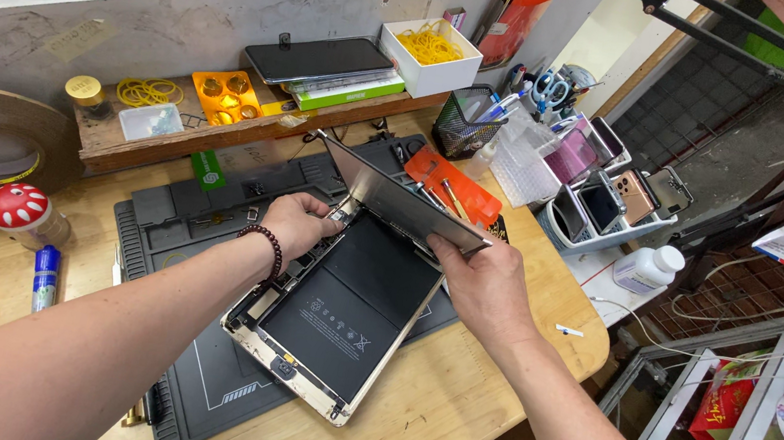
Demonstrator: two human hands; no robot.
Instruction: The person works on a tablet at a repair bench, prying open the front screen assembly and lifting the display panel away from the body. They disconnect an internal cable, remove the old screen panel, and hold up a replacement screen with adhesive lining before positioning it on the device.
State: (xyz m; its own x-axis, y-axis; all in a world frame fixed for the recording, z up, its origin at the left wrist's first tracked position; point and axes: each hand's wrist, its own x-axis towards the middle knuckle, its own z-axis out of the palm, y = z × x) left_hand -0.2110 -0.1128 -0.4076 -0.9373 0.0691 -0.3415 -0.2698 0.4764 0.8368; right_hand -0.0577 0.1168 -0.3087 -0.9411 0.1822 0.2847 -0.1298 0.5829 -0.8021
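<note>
An opened tablet body (337,329) lies on a dark repair mat (190,375), which covers most of the wooden worktable (446,419). Inside the body two black battery cells are visible, with the metal frame around them. The screen panel (404,202) is lifted from the body and stands tilted over its far end, like an open lid.

The right hand (485,283) grips the near right edge of the screen panel, thumb on top and the other fingers curled under it. The left hand (296,223), with a dark bead bracelet (269,246) on the wrist, rests at the upper left corner of the tablet body; its fingers are bent and pinch at something small near the hinge side, but I cannot tell exactly what.

Behind the panel lies an orange flat sleeve with tools (457,186). A black mesh pen holder (466,119) stands just beside it. On the low wooden shelf (120,142) there are a dark phone on a stack (317,59), a white box with yellow rubber bands (429,53) and an orange tray (227,95). To the right, a white rack holds several phones (616,204), and a white bottle (648,269) stands near it.
</note>
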